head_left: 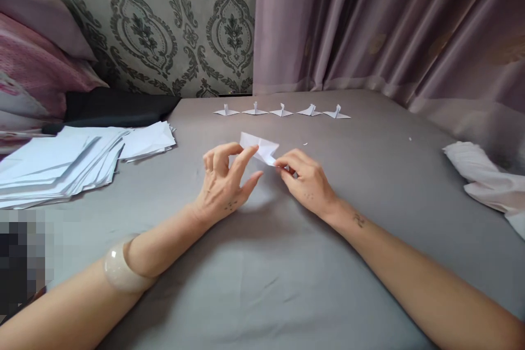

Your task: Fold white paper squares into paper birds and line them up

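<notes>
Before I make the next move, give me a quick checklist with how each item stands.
1. Right hand has hold of the folded paper: ok, pinching its near right corner.
2. Left hand steadies the paper: cannot tell; its index finger overlaps the paper in view, but contact is unclear, and the thumb stands apart.
3. Five folded paper birds away from the hands: ok, lined up beyond them.
4. Paper stack away from the left hand: ok, off to the left.
5. Grey surface free of scraps: not ok, a tiny white scrap lies beyond the right hand.
6. Creases sharp: cannot tell, too small.
</notes>
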Available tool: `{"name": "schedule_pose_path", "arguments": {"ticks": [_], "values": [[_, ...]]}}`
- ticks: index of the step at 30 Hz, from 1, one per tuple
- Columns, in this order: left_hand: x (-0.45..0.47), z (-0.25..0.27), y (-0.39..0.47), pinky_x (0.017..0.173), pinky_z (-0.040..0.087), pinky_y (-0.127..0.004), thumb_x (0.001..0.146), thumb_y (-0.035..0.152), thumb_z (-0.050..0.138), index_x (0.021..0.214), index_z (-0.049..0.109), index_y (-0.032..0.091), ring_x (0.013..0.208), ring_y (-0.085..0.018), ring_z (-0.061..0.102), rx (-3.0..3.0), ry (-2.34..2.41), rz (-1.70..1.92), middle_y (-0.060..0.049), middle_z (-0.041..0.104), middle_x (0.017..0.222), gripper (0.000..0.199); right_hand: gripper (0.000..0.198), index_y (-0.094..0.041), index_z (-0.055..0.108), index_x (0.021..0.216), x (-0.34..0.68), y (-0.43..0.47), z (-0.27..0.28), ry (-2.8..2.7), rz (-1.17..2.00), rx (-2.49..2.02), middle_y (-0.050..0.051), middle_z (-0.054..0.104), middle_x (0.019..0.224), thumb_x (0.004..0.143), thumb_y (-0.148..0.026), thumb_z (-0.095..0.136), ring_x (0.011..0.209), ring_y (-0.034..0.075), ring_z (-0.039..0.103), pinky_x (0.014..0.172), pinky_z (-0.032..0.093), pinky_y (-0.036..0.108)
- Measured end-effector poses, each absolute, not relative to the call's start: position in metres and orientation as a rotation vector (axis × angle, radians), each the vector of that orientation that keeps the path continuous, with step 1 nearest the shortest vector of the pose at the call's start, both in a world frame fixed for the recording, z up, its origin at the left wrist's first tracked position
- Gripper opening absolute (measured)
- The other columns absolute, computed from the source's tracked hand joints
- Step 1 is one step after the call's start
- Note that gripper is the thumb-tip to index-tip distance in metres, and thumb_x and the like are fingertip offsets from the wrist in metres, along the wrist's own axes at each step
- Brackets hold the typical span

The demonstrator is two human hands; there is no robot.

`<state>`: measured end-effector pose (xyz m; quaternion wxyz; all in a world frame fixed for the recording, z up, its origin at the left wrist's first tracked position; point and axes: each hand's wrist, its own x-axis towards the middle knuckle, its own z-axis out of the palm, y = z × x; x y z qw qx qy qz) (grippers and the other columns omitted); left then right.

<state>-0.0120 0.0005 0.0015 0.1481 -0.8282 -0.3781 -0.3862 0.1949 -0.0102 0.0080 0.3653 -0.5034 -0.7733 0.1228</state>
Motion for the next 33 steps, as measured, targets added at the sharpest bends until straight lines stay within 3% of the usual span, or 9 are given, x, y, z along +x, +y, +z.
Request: {"name": "schedule_pose_path", "arguments": {"ticks": [2, 4, 7, 12, 18, 26, 33], "values": [[-0.013, 0.003, 0.0, 0.096, 0.031, -0.047, 0.087, 0.037, 0.06, 0.13, 0.049, 0.021, 0.113, -0.03, 0.046, -2.342, -1.075, -1.062, -0.016, 0.055, 0.12, 0.047, 0.028, -0.02, 0.066, 0.097, 0.197, -0.012, 0.008, -2.159, 0.064, -1.226, 0.007, 0.063, 0.097, 0.094, -0.015, 0.039, 0.087, 0.016, 0.056, 0.075, 0.042, 0.028], [-0.013, 0.003, -0.001, 0.095, 0.027, -0.047, 0.09, 0.034, 0.057, 0.121, 0.054, 0.022, 0.111, -0.029, 0.049, -2.468, -1.009, -0.918, -0.012, 0.062, 0.114, 0.034, 0.032, -0.019, 0.066, 0.097, 0.201, -0.014, 0.006, -2.321, -0.046, -1.199, 0.008, 0.062, 0.097, 0.095, -0.011, 0.035, 0.089, 0.017, 0.055, 0.077, 0.041, 0.029], [-0.011, 0.003, 0.0, 0.093, 0.026, -0.045, 0.093, 0.022, 0.049, 0.102, 0.062, 0.023, 0.099, -0.023, 0.056, -2.725, -0.933, -0.7, -0.005, 0.07, 0.096, 0.016, 0.03, -0.019, 0.065, 0.096, 0.205, -0.016, 0.002, -2.424, 0.0, -1.247, 0.007, 0.061, 0.099, 0.096, -0.015, 0.035, 0.084, 0.016, 0.055, 0.071, 0.04, 0.028], [-0.01, 0.002, 0.0, 0.091, 0.027, -0.043, 0.094, 0.024, 0.047, 0.085, 0.066, 0.021, 0.092, -0.02, 0.059, -2.839, -0.96, -0.673, -0.003, 0.072, 0.088, 0.021, 0.022, -0.021, 0.064, 0.096, 0.21, -0.02, 0.002, -2.36, 0.225, -1.433, 0.004, 0.061, 0.105, 0.096, -0.025, 0.043, 0.077, 0.013, 0.056, 0.062, 0.038, 0.027], [-0.007, 0.001, -0.001, 0.088, 0.03, -0.042, 0.094, 0.038, 0.049, 0.082, 0.067, 0.02, 0.087, -0.019, 0.058, -2.834, -1.009, -0.698, -0.005, 0.07, 0.087, 0.029, 0.017, -0.022, 0.065, 0.09, 0.21, -0.018, 0.005, -2.238, 0.387, -1.522, 0.003, 0.062, 0.101, 0.093, -0.029, 0.05, 0.081, 0.014, 0.058, 0.067, 0.041, 0.028], [0.004, -0.002, -0.002, 0.081, 0.033, -0.04, 0.094, 0.034, 0.046, 0.071, 0.065, 0.018, 0.072, -0.017, 0.057, -2.759, -1.351, -0.788, -0.003, 0.066, 0.069, 0.033, 0.016, -0.021, 0.064, 0.088, 0.205, -0.015, 0.003, -2.144, 0.459, -1.58, 0.003, 0.06, 0.1, 0.092, -0.029, 0.05, 0.076, 0.013, 0.057, 0.069, 0.042, 0.028], [0.008, -0.005, 0.0, 0.081, 0.034, -0.04, 0.088, 0.027, 0.053, 0.095, 0.063, 0.021, 0.068, -0.016, 0.059, -2.774, -1.538, -0.926, -0.001, 0.069, 0.076, 0.014, 0.011, -0.021, 0.059, 0.086, 0.203, -0.013, 0.002, -2.094, 0.456, -1.612, 0.003, 0.059, 0.097, 0.09, -0.027, 0.051, 0.073, 0.013, 0.055, 0.066, 0.041, 0.027]]}}
